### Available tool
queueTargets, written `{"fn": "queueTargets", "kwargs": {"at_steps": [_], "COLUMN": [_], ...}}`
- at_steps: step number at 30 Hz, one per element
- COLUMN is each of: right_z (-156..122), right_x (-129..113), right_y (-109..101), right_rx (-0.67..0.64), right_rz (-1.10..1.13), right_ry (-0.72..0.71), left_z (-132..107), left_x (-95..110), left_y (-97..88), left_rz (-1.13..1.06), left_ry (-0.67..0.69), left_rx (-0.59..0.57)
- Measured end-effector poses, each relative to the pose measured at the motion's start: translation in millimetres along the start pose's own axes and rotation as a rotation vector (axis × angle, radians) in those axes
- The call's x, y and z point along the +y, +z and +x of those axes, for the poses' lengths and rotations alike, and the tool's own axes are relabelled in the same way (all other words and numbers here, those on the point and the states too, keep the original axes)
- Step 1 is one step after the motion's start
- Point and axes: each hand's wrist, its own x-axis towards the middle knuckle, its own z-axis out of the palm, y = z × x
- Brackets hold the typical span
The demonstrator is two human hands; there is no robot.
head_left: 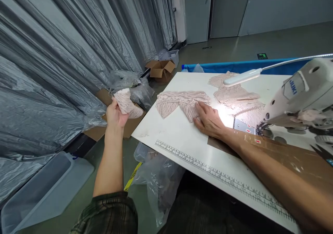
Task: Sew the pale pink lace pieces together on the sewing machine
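Observation:
Off the table's left side, my left hand (114, 114) grips a folded piece of pale pink lace fabric (126, 103), held above a cardboard box. My right hand (208, 120) lies flat on the white table (166, 131), its fingers spread and touching the edge of a second lace piece (182, 102). That piece is spread out with two pointed lower parts. Beyond it, more lace pieces (236, 93) overlap and reach up to the needle area of a sewing machine (299, 95). A bright lamp lights the spot right of my right hand.
A ruler strip (208, 168) runs along the table's near edge. An open cardboard box (160, 69) stands on the floor behind. Plastic bags (158, 175) hang below the table, and a clear plastic bin (49, 189) sits at lower left. A lamp arm (243, 77) extends over the table.

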Motion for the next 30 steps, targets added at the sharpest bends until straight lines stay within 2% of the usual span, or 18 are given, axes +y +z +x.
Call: {"fn": "queueTargets", "kwargs": {"at_steps": [2,4,8,11,13,15,18,21,23,25,28,30], "right_z": [-5.3,-13.9,-37.0,-55.1,-66.7,-77.7,-93.6,-111.6,-125.6,-139.8,-155.9,-159.9], "right_x": [-5.0,-15.4,-42.4,-54.0,-54.7,-51.8,-45.1,-37.6,-30.7,-21.2,-2.0,13.3], "right_y": [-8.1,-23.0,-66.3,-95.4,-109.6,-121.3,-136.3,-148.5,-155.6,-162.8,-174.3,-181.0], "right_rx": [0.087,0.076,-0.312,-0.514,-0.593,-0.636,-0.645,-0.722,-0.815,-0.878,-0.876,-0.825], "right_rz": [0.141,0.322,0.644,0.95,1.139,1.224,1.205,1.193,1.22,1.248,1.218,1.137], "right_ry": [-0.057,-0.094,0.024,0.159,0.232,0.277,0.29,0.282,0.292,0.325,0.407,0.47], "left_z": [-30.6,-66.3,-130.9,-155.4,-160.9,-162.6,-165.8,-171.6,-174.6,-175.4,-171.6,-166.0], "left_x": [-0.1,-8.5,-33.8,-50.5,-61.7,-74.2,-92.5,-102.4,-103.2,-101.8,-102.1,-106.7], "left_y": [7.8,26.2,74.0,104.4,119.3,130.0,141.0,148.7,151.7,152.8,153.1,155.5], "left_rz": [0.022,0.097,0.115,0.061,0.029,0.029,0.13,0.329,0.448,0.516,0.571,0.623], "left_ry": [-0.053,-0.229,-0.52,-0.618,-0.665,-0.717,-0.749,-0.741,-0.707,-0.643,-0.555,-0.475], "left_rx": [-0.019,-0.135,-0.438,-0.63,-0.735,-0.831,-0.989,-1.214,-1.36,-1.449,-1.533,-1.561]}}
